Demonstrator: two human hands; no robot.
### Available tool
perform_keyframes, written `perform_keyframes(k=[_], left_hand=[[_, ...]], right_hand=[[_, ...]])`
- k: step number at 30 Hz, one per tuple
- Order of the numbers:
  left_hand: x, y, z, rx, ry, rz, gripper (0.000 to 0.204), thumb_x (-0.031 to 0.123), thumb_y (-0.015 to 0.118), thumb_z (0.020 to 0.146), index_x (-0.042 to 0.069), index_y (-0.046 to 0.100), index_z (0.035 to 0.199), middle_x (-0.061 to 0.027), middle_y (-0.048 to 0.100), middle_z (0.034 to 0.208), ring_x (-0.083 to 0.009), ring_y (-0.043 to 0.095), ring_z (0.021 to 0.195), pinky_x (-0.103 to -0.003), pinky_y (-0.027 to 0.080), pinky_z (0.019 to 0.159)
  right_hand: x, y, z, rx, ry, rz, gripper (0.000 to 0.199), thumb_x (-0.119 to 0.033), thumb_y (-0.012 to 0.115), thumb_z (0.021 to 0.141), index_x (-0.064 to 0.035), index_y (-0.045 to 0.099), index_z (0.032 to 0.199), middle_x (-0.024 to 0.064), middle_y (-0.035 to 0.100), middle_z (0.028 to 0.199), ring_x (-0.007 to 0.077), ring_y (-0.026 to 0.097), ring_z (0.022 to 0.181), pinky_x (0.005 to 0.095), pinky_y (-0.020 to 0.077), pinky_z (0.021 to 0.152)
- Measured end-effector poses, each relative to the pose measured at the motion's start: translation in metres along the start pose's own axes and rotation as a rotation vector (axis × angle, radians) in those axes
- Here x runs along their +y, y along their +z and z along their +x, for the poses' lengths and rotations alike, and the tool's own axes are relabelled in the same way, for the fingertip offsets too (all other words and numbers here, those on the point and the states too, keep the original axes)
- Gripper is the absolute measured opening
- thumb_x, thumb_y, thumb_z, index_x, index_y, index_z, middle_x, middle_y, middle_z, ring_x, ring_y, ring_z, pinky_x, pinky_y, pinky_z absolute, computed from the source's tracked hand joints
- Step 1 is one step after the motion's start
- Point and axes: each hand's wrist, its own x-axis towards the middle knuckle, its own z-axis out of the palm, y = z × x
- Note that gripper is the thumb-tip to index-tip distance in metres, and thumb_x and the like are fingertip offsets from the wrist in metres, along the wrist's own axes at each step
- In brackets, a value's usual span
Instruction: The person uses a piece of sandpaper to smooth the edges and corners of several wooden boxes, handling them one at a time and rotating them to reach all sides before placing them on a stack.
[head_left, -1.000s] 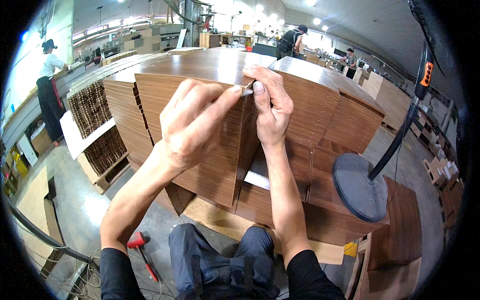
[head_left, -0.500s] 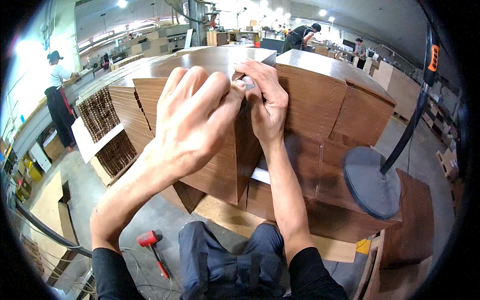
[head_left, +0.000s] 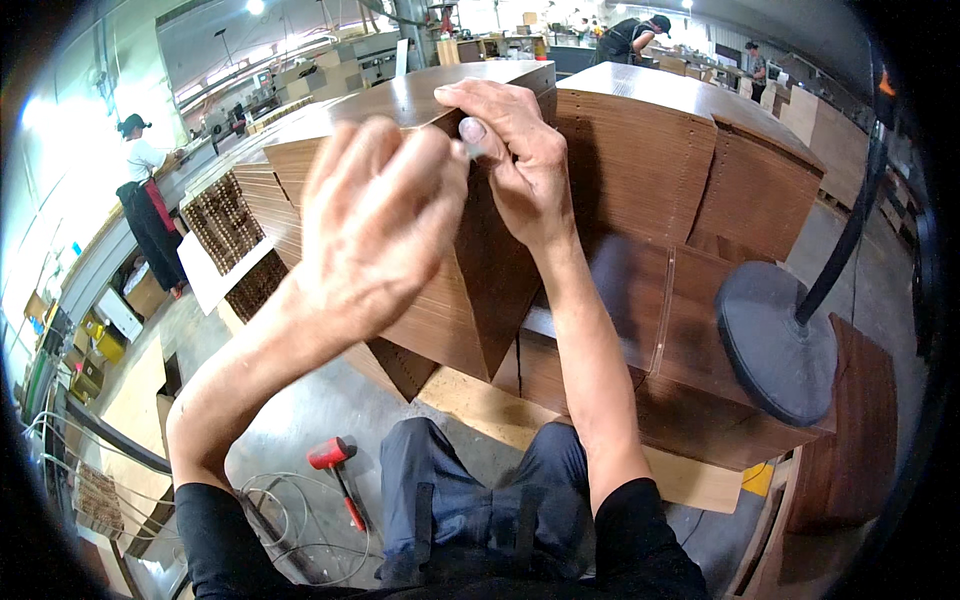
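- Both hands work at the top front corner of the stack of brown wood-veneer panels (head_left: 470,280), which stands on a pallet (head_left: 600,440) just in front of the knees.
- Right hand (head_left: 520,160): fingers curled over the stack's top edge, thumb pressed vs. fingertips on a small pale bit (head_left: 478,150). Too small/blurred to say what it is; looks like a tab or tape end.
- Left hand (head_left: 375,220): loosely curled, fingers bunched toward the same spot, motion-blurred. Can't tell if it grips anything; it hides the contact point.
- Doing it well, imo: brace the right wrist on the top panel so the pinch stays steady; let the left do the fine picking w/ fingertips only.
- Keep pull in line w/ the panel edge, not outward; the veneer edge could chip or the top sheets could fan out.
- Stack leans a bit at the open gap on the front; don't load weight on that corner.
- Nearby: red mallet (head_left: 335,465) on the floor by the left leg, round black stand base (head_left: 775,340) at right, other workers well apart at back.
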Motion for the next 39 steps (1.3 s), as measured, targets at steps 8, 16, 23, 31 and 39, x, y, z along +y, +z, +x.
perform_keyframes(k=[8, 16, 23, 31, 39], left_hand=[[0.013, 0.004, -0.046, 0.050, -0.114, -0.108, 0.030, -0.004, 0.076, 0.073, 0.004, 0.075, 0.102, -0.0048, 0.057, 0.079, -0.0195, 0.055, 0.070, -0.034, 0.041, 0.057], [0.024, 0.033, -0.073, 0.137, 0.041, -0.228, 0.032, -0.005, 0.076, 0.069, 0.001, 0.075, 0.100, -0.0043, 0.055, 0.075, -0.0202, 0.050, 0.062, -0.034, 0.041, 0.060], [0.010, -0.001, -0.038, 0.146, -0.049, -0.013, 0.017, 0.002, 0.072, 0.075, 0.001, 0.068, 0.092, -0.0023, 0.051, 0.074, -0.0177, 0.050, 0.064, -0.035, 0.040, 0.065], [0.056, 0.031, -0.086, -0.025, 0.064, -0.168, 0.033, 0.013, 0.070, 0.065, -0.003, 0.071, 0.094, -0.0060, 0.052, 0.081, -0.0186, 0.053, 0.072, -0.036, 0.043, 0.064], [0.163, -0.001, -0.216, -0.274, -0.677, -0.638, 0.040, -0.001, 0.072, 0.066, 0.004, 0.073, 0.106, -0.0063, 0.054, 0.080, -0.0244, 0.051, 0.074, -0.037, 0.039, 0.070]], right_hand=[[-0.001, -0.009, -0.003, -0.079, 0.037, 0.055, 0.024, -0.018, 0.062, 0.096, -0.0076, 0.073, 0.115, 0.0106, 0.072, 0.114, 0.0276, 0.061, 0.116, 0.0396, 0.0468, 0.102], [-0.004, -0.010, 0.001, -0.073, 0.032, 0.009, 0.025, -0.022, 0.062, 0.097, -0.0094, 0.073, 0.116, 0.0081, 0.072, 0.118, 0.0265, 0.060, 0.119, 0.0391, 0.0471, 0.103], [-0.002, -0.011, -0.003, -0.094, 0.050, 0.037, 0.027, -0.025, 0.061, 0.098, -0.0087, 0.073, 0.117, 0.0093, 0.071, 0.119, 0.0262, 0.059, 0.119, 0.0380, 0.0465, 0.103], [-0.004, -0.015, -0.002, -0.104, 0.069, 0.015, 0.034, -0.032, 0.056, 0.100, -0.0062, 0.073, 0.115, 0.0112, 0.071, 0.118, 0.0271, 0.059, 0.118, 0.0386, 0.0445, 0.104], [-0.036, 0.015, -0.002, 0.036, 0.060, -0.195, 0.077, -0.055, 0.044, 0.101, 0.0144, 0.049, 0.136, 0.0336, 0.053, 0.134, 0.0421, 0.047, 0.130, 0.0463, 0.0376, 0.110]])
